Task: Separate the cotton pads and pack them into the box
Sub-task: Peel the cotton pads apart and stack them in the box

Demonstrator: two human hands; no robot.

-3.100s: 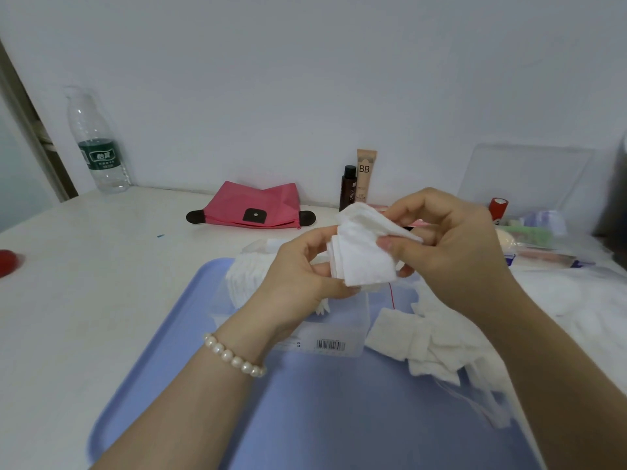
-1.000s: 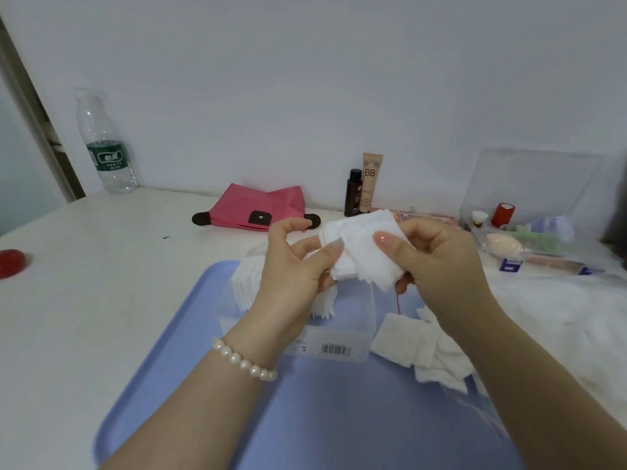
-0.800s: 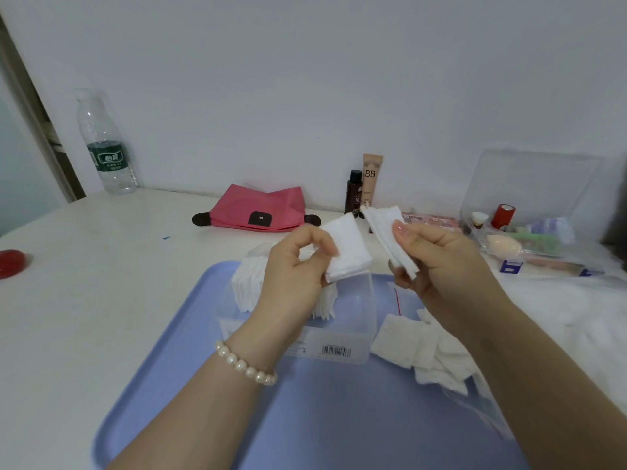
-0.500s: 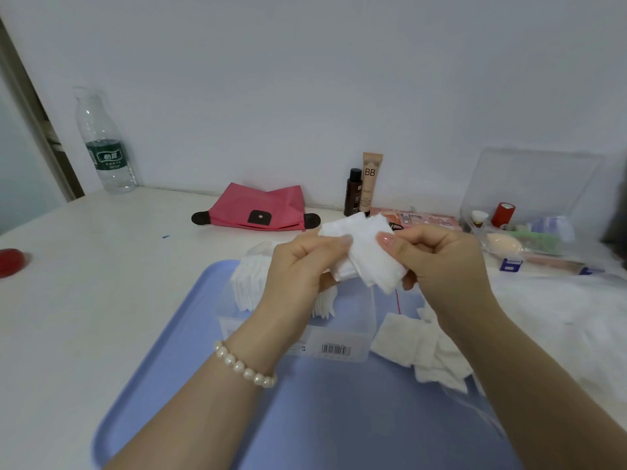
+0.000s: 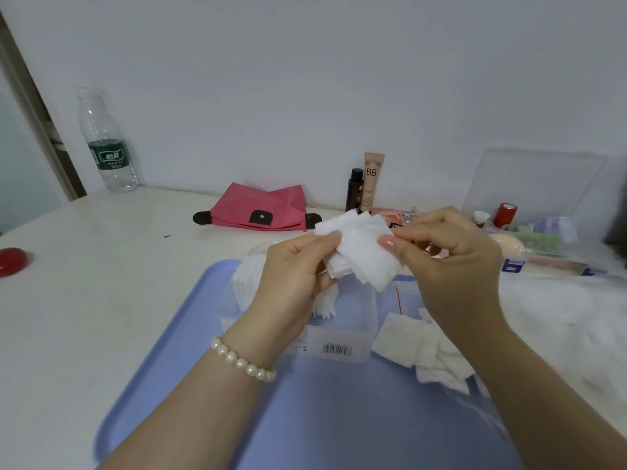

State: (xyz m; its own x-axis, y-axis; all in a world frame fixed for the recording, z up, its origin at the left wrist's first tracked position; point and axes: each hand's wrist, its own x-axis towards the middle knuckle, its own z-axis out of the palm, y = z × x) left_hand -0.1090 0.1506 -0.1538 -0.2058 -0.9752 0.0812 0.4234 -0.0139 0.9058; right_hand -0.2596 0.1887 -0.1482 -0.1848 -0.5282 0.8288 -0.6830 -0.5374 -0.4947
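Both hands hold a small bunch of white square cotton pads (image 5: pixel 359 252) in the air above a clear plastic box (image 5: pixel 342 337). My left hand (image 5: pixel 291 276) pinches the bunch's left side between thumb and fingers. My right hand (image 5: pixel 448 259) pinches its right edge with thumb and forefinger. The box stands on a blue tray (image 5: pixel 305 418) and holds a row of white pads (image 5: pixel 247 283) on edge at its left end, partly hidden by my left hand. A loose heap of pads (image 5: pixel 420 347) lies on the tray to the right of the box.
A pink pouch (image 5: pixel 261 212), a dark bottle (image 5: pixel 355 189) and a BB tube (image 5: pixel 372 179) stand by the wall. A water bottle (image 5: pixel 107 147) is far left, a red object (image 5: pixel 12 261) at the left edge. A clear organiser with cosmetics (image 5: pixel 536 232) and white cloth (image 5: pixel 570 320) lie right.
The hands briefly pulled apart, each holding some pads, then came back together. Now both pinch the bunch again above the box.
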